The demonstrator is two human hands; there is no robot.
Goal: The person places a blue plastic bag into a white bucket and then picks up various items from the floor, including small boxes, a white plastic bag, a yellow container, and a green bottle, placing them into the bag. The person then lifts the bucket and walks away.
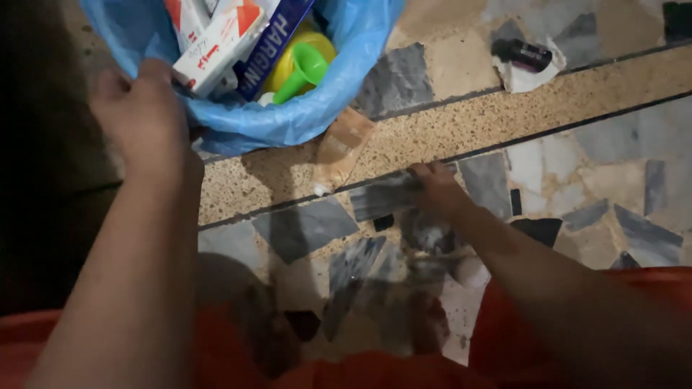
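The blue plastic bag [303,119] sat on the terrazzo floor [447,130] at the top of my view, its mouth open. My left hand [140,108] had its grip clenched on the bag's rim at the left side, fingers curled over the edge. Inside the bag lay a white and red carton [216,43], a dark blue box [270,47], a yellow container [313,47] and a green funnel [306,68].

My right hand [440,191] was lower down on the floor, well apart from the bag, its fingertips resting on a flat grey wrapper [386,196]; whether that grip was clenched on it or loose I could not tell. Just beside the bag, between it and the wrapper, lay a tan sachet [342,148]. Farther right, a small dark bottle [522,54] lay on a scrap of white paper [530,75].
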